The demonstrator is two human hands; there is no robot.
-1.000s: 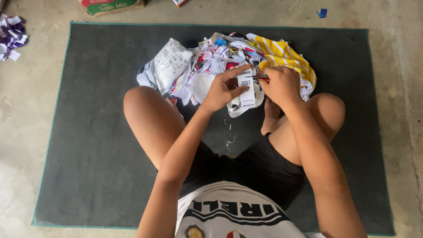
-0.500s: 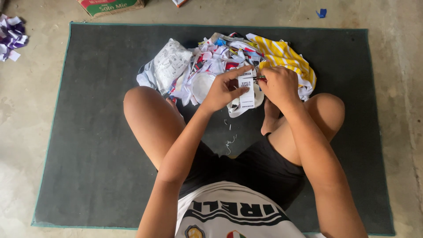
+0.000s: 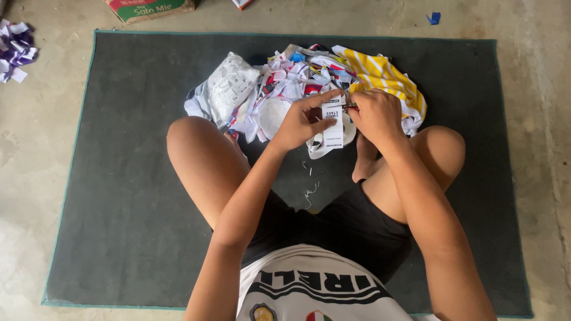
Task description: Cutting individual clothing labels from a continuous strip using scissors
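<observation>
White with dark print, a small tag (image 3: 333, 122) hangs upright between the two hands, just above the near edge of a scrap pile (image 3: 297, 83). The left hand (image 3: 302, 119) pinches the tag's left edge between thumb and fingers, the forefinger stretched along its top. The right hand (image 3: 376, 114) is curled shut around a small tool (image 3: 351, 105), only its dark tip showing at the tag's upper right corner; what kind of tool cannot be told.

The pile holds white, red and blue cloth cuttings, with a printed white bag (image 3: 229, 86) at its left and a yellow-and-white striped cloth (image 3: 383, 74) at its right. All of it lies on a dark grey mat (image 3: 131, 178) with a green edge, where the person sits cross-legged with bare knees. A few pale threads (image 3: 309, 193) lie on the mat between the legs.

On the concrete floor (image 3: 35, 148) beyond the mat are a cardboard box (image 3: 148, 8), purple and white scraps (image 3: 16, 47) at far left, and a blue scrap (image 3: 434, 18).
</observation>
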